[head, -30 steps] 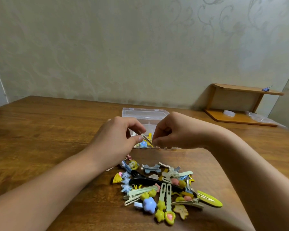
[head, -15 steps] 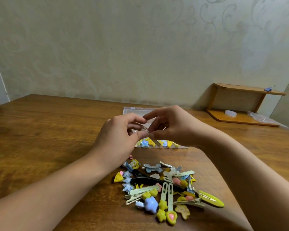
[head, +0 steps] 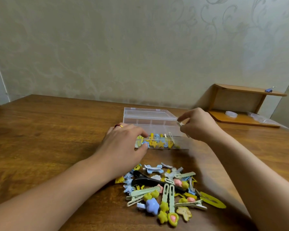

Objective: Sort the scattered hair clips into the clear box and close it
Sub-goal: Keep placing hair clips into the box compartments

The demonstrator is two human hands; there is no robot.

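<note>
The clear box (head: 182,144) stands on the wooden table (head: 40,139) with its lid (head: 148,116) tipped open toward the wall. Several yellow and blue clips lie along its front compartment. My left hand (head: 122,145) holds the box's front left corner between thumb and fingers. My right hand (head: 200,125) hovers over the box's right end and pinches a small silver hair clip (head: 180,124). A pile of scattered hair clips (head: 165,189), among them a long black one (head: 150,180), lies in front of the box between my forearms.
A low wooden shelf (head: 240,97) stands at the back right against the wall, with a white round object (head: 231,114) and a plastic bag (head: 259,118) on its base and a blue binder clip (head: 269,90) on top.
My hands, which worked one clip together over the box, have parted. The left dropped to the box's front left corner; the right moved right, taking the silver clip.
</note>
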